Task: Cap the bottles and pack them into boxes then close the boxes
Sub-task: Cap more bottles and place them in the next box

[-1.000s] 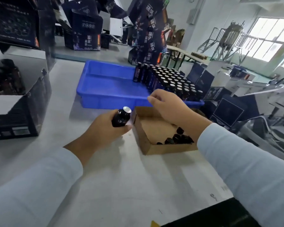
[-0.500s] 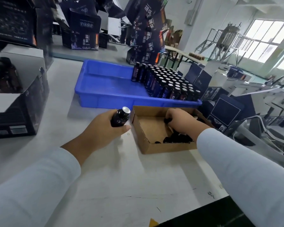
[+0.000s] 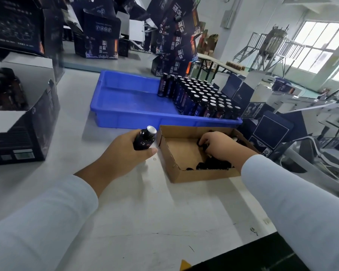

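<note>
On a pale grey worktable in a bright workshop crowded with dark printed cartons, a blue plastic tray holds rows of bottles. The right hand, above the tray a second ago, now digs curled among black caps in a shallow brown cardboard box; whether it grips one is unclear. The left hand grips a dark, silver-topped bottle, tilted up and right, beside the box.

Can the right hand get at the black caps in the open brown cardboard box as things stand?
Probably yes: the right hand is already down inside the open brown cardboard box, fingers among the black caps; no lid or flap covers them.
</note>
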